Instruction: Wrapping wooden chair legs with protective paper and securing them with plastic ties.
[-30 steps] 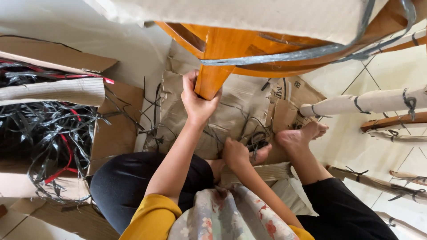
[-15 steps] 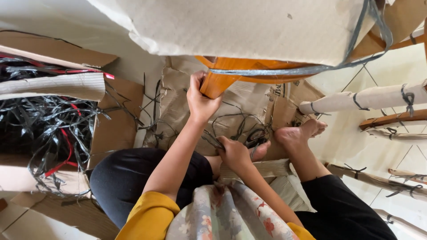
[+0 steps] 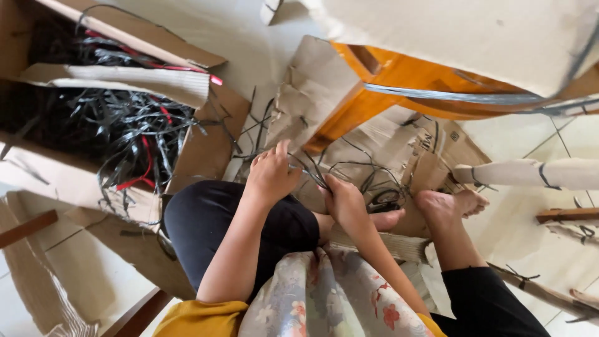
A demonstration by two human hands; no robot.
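We sit on the floor [image 3: 237, 37] with both hands down among loose black strips [image 3: 349, 178] that lie scattered over flattened cardboard [image 3: 312, 93] in front of our knees. Our left hand [image 3: 271, 175] rests palm down on the cardboard, fingers bent, with a strip running out from under its fingertips; we cannot tell whether its grip is closed on that strip or only lies on it. Our right hand [image 3: 346, 203] sits just beside it, knuckles up, its grip curled over a few strips where they bunch together. Our bare feet [image 3: 446, 206] lie to the right of the hands, touching the cardboard, with a small black coil [image 3: 387, 200] between the right hand and the nearer foot. Above the hands, an orange wooden chair leg [image 3: 349, 112] slants down to the cardboard, a grey strap [image 3: 449, 95] wound around the frame over it. To the left, well apart from the hands, an open box [image 3: 125, 81] holds a tangle of black and red strips. A paper-wrapped stick [image 3: 530, 175] lies at the right.
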